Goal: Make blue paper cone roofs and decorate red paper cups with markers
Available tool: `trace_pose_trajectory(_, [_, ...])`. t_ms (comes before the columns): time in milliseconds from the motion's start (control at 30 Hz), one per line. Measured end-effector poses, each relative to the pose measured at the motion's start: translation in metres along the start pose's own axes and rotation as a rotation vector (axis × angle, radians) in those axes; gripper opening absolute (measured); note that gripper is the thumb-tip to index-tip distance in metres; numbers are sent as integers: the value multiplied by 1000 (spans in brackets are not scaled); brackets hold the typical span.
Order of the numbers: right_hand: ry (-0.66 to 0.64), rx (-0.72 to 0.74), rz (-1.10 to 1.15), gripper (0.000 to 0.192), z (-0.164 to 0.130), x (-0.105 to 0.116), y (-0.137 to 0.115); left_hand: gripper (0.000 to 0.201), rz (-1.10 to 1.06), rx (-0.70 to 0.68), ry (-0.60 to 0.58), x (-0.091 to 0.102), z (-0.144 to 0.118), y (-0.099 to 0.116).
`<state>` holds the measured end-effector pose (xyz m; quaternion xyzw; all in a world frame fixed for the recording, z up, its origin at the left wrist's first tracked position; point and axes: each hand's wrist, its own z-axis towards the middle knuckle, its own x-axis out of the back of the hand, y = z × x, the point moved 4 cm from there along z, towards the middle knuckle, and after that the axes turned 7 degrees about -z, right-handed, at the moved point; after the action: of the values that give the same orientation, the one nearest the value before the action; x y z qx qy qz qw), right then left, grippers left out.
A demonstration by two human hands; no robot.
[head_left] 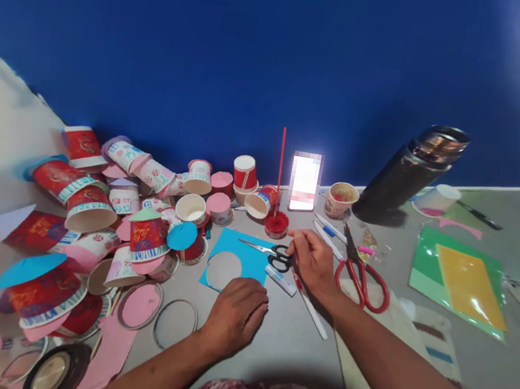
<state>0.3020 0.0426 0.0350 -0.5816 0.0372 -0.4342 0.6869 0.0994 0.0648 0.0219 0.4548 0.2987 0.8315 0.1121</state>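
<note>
My left hand (237,318) rests palm down on the grey table with its fingers curled together; nothing shows in it. Just beyond lies a blue paper sheet (256,257) with a round hole cut in it. My right hand (312,258) lies beside the black-handled scissors (281,262), fingers bent in at the handle loops. Whether it grips anything is hidden. The scissors lie on the blue sheet, blades pointing left. Close by are a glue tube (280,280), a red-and-white pen (312,314) and a small dish of red paint (277,224) with a red stick upright in it.
Many decorated paper cups (147,235) with paper discs crowd the left side. A lit phone (304,182) leans on the blue wall. Rightward are large red-handled scissors (362,283), a black flask (401,179) and packaged coloured paper (460,283). A metal ring (154,330) lies left.
</note>
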Motion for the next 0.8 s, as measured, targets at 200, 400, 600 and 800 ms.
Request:
trace_pose_trajectory(200, [-40, 15, -54, 45, 0, 1, -2, 18, 26, 13, -16, -2, 0, 2])
trace_pose_trajectory(400, [-150, 151, -233, 46, -6, -1, -8, 19, 89, 31, -75, -5, 0, 8])
trace_pose_trajectory(600, [-177, 255, -469, 50, -9, 0, -14, 19, 176, 40, -135, -10, -1, 11])
trace_pose_trajectory(800, [-435, 343, -695, 33, -18, -10, -19, 15, 273, 18, -153, -15, -2, 11])
